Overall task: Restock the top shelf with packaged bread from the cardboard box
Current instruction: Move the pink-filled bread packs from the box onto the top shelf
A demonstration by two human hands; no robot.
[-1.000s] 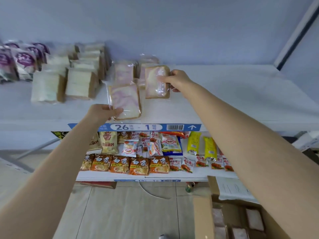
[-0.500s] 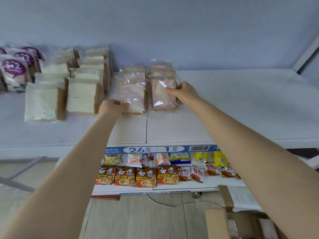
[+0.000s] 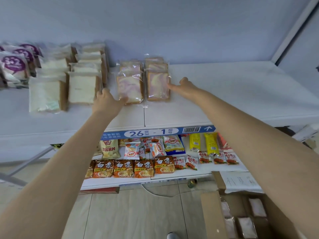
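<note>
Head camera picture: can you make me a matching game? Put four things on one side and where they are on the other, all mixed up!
Things
1. pink swirl bread
2. white sliced bread
3. orange noodle packets
4. cardboard box

Places
A. bottom right corner, below the shelves
B. top shelf, between the left hand and the right hand
C. front row of the lower shelf
D. top shelf, left of the left hand

Pairs: 1-B, 2-D, 3-C, 4-A
</note>
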